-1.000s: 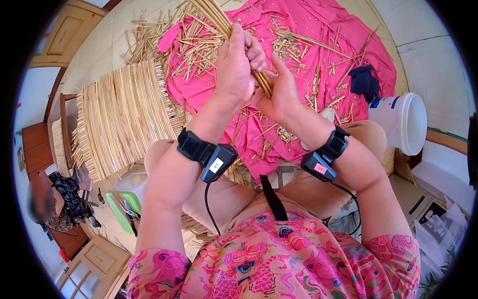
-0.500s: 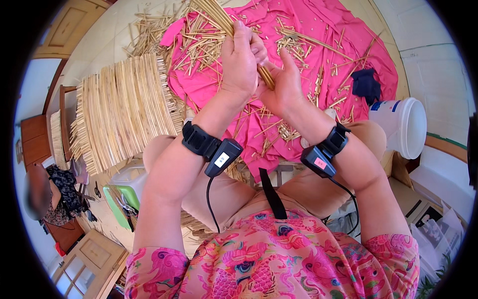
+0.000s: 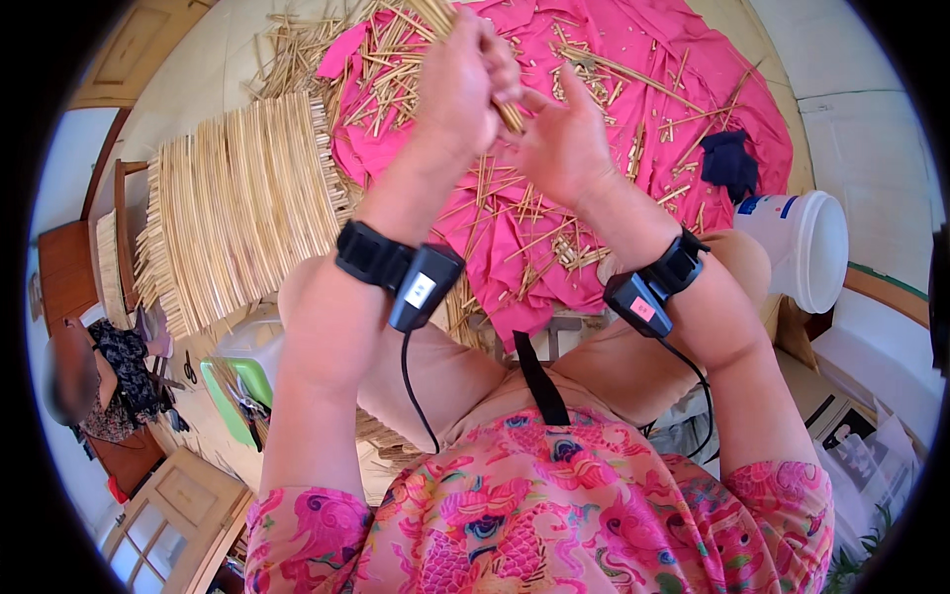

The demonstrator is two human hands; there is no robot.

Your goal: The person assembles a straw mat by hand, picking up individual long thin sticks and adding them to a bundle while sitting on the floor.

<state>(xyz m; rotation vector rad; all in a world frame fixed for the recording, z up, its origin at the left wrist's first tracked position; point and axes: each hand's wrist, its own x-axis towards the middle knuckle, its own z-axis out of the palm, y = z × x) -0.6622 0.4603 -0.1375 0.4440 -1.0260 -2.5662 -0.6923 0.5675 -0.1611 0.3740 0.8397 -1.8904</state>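
Gripping a bundle of straw sticks [image 3: 440, 15] tight so none slip, the left hand [image 3: 465, 84] curls shut; the right hand [image 3: 564, 139], at 3 o'clock, pinches them.

One head-worn fisheye view looks steeply down, close over the pink cloth [image 3: 633, 59]
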